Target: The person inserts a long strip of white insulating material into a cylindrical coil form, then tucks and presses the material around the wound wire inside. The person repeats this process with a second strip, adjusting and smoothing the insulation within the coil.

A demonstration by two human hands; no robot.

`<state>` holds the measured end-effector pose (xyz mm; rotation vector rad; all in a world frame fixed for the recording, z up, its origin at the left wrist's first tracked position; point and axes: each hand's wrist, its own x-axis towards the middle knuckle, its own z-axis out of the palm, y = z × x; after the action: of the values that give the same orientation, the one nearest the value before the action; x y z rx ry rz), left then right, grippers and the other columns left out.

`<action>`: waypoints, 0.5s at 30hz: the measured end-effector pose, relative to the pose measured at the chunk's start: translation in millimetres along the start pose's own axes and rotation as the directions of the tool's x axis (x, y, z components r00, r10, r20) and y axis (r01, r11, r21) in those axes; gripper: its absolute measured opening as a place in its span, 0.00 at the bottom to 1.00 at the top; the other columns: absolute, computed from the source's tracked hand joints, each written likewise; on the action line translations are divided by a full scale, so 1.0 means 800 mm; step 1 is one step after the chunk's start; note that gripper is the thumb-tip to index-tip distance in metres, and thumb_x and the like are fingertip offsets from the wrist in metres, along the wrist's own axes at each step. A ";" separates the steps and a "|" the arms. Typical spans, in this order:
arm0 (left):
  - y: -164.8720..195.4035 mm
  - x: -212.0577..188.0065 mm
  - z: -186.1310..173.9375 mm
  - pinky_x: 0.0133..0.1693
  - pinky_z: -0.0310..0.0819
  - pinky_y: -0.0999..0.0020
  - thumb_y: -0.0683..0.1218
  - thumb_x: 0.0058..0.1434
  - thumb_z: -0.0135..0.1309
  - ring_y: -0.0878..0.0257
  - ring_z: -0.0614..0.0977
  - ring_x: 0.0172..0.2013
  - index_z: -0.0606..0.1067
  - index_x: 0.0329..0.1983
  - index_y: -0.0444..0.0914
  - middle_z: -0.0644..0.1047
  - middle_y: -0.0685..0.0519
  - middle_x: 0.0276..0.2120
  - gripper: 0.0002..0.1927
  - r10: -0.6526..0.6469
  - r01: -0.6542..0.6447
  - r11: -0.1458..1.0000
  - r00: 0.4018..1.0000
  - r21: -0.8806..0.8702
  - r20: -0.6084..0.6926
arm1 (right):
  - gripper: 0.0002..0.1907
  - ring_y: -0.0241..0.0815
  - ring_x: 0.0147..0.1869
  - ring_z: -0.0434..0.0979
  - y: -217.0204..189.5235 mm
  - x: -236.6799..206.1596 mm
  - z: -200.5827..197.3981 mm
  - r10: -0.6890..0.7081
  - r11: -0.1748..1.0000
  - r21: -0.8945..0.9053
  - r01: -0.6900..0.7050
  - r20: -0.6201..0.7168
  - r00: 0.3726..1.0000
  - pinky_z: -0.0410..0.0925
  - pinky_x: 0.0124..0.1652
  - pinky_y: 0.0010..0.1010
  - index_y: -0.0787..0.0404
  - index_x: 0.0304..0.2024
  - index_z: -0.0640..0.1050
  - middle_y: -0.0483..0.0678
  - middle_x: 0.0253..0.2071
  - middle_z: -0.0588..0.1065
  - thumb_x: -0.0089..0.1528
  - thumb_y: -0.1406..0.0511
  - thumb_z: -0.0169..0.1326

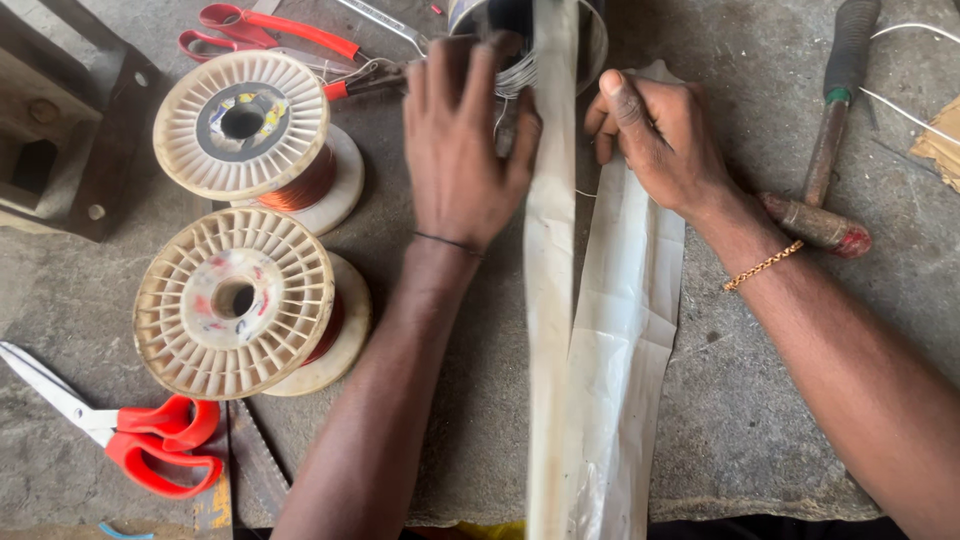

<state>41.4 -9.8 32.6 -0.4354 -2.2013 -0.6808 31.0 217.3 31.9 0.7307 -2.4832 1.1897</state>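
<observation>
My left hand point(465, 140) rests palm down at the top middle, its fingers curled on thin silvery wire point(515, 75) at the mouth of a round metal motor housing point(590, 30). My right hand point(665, 135) presses on a long strip of whitish insulating sheet point(625, 330) that lies flat on the stone bench. A second narrow whitish strip point(550, 250) stands on edge between my two hands and runs from the housing down to the bottom of the view. It hides part of the housing.
Two white plastic spools of copper wire point(245, 130) point(240, 300) stand at the left. Red-handled scissors point(150, 445) lie at the lower left, red pliers point(270, 30) at the top. A chisel-like tool point(835, 110) lies right. A metal block point(60, 120) sits at the far left.
</observation>
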 end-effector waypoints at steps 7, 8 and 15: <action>0.001 0.000 0.027 0.49 0.81 0.51 0.44 0.69 0.57 0.44 0.79 0.56 0.62 0.71 0.38 0.65 0.41 0.63 0.29 -0.045 0.082 0.969 0.986 -0.233 0.160 | 0.28 0.34 0.42 0.75 0.010 0.006 0.005 -0.039 0.998 0.049 0.045 -0.119 0.992 0.74 0.35 0.28 0.60 0.52 0.72 0.49 0.42 0.73 0.77 0.44 0.38; 0.000 0.000 0.028 0.48 0.81 0.51 0.43 0.68 0.57 0.44 0.80 0.54 0.62 0.70 0.38 0.66 0.42 0.63 0.29 -0.051 0.094 0.973 0.978 -0.211 0.203 | 0.26 0.36 0.50 0.76 0.010 0.006 0.005 -0.093 0.995 0.029 0.098 -0.147 0.985 0.77 0.42 0.28 0.59 0.55 0.70 0.50 0.48 0.72 0.79 0.44 0.40; -0.009 0.008 0.041 0.50 0.81 0.53 0.37 0.64 0.56 0.44 0.81 0.53 0.66 0.67 0.42 0.71 0.44 0.58 0.28 -0.026 0.086 0.920 0.987 -0.382 0.160 | 0.33 0.52 0.73 0.68 0.000 -0.002 0.008 -0.133 0.991 -0.052 0.125 -0.186 0.973 0.77 0.59 0.38 0.58 0.77 0.52 0.58 0.73 0.58 0.80 0.49 0.46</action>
<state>14.8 4.8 16.6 -0.6449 -2.2265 -1.1592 32.3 213.2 27.0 0.7204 -2.2612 1.1052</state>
